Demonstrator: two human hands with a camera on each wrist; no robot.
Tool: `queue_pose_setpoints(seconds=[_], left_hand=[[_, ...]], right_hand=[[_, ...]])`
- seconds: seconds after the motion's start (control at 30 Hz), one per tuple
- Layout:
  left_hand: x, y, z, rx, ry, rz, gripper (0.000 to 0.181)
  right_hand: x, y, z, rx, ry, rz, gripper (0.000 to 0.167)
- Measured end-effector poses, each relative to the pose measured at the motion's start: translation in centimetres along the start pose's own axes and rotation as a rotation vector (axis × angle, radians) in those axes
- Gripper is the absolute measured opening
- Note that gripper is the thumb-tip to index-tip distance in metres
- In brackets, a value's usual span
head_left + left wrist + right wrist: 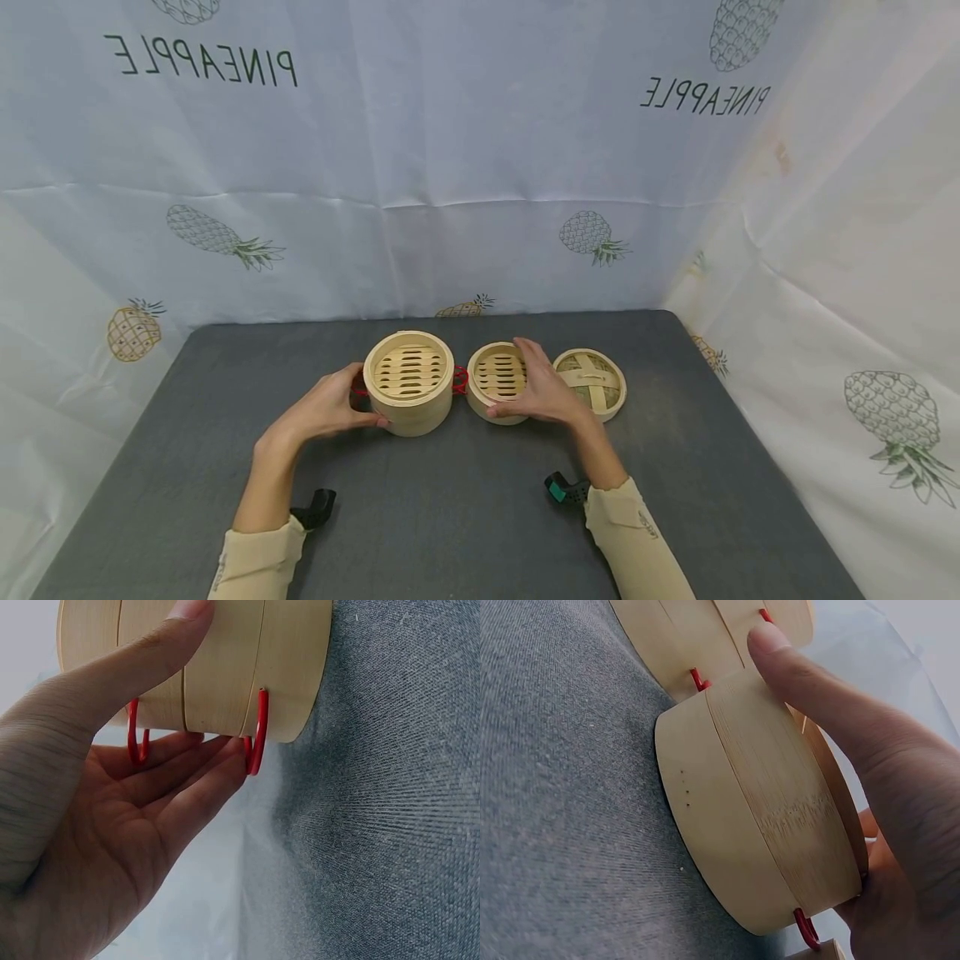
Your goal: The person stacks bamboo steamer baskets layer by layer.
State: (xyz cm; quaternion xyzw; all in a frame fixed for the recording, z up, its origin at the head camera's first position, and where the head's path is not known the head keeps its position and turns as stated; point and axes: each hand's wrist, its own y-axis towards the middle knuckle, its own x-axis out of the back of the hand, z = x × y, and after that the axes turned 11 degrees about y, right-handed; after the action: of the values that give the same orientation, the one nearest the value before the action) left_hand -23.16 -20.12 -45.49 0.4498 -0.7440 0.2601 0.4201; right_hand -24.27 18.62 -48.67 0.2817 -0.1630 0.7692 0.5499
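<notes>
Bamboo stack [409, 390] stood two-high, left hand [327, 406] gripping it — right hand [547, 390] gripped single tier [496, 382], unstacked; lid [598, 379] was off.

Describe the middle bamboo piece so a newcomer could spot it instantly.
Near the far edge of the dark grey table, find the right hand. It holds the low, round, pale bamboo steamer basket. This one is shorter than the tall, round bamboo stack on its left, and its slotted top lacks the crossed bands of the round bamboo lid on its right.
</notes>
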Motion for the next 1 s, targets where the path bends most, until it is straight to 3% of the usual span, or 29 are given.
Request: queue_pose_setpoints(seconds=[0.37,1.0], left_hand=[[0.04,0.04,-0.07,0.0,0.01,-0.001,0.086],[0.03,0.05,0.0,0.004,0.006,0.004,0.088]], right_hand=[[-0.07,-0.07,0.0,-0.015,-0.046,-0.002,0.133],[-0.21,0.03,0.13,0.047,-0.104,-0.06,0.127]])
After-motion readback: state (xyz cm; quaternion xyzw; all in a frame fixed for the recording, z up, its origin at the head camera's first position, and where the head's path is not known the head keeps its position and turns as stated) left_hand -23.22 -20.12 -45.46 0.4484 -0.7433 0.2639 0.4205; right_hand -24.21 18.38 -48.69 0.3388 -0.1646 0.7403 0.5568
